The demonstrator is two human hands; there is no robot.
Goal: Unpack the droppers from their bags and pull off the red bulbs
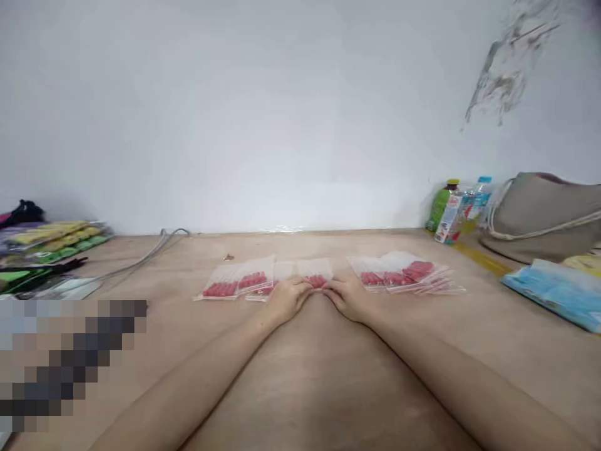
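Note:
A small clear plastic bag (315,269) with red pieces in its near end lies between my hands at the middle of the table. My left hand (290,297) pinches the near left edge of this bag with closed fingers. From the other side, my right hand (348,297) grips its near right edge. Just left of my left hand are more clear bags (237,279) holding red pieces, one partly hidden by that hand. To the right of my right hand, several similar bags (404,273) overlap in a fanned row.
Bottles (448,212) and a grey drawstring bag (549,213) stand against the wall at right, with blue packets (558,294) nearer. Yellow and green packs (61,241) are piled at left beside a grey cable (150,254). A blurred-out patch covers the lower left.

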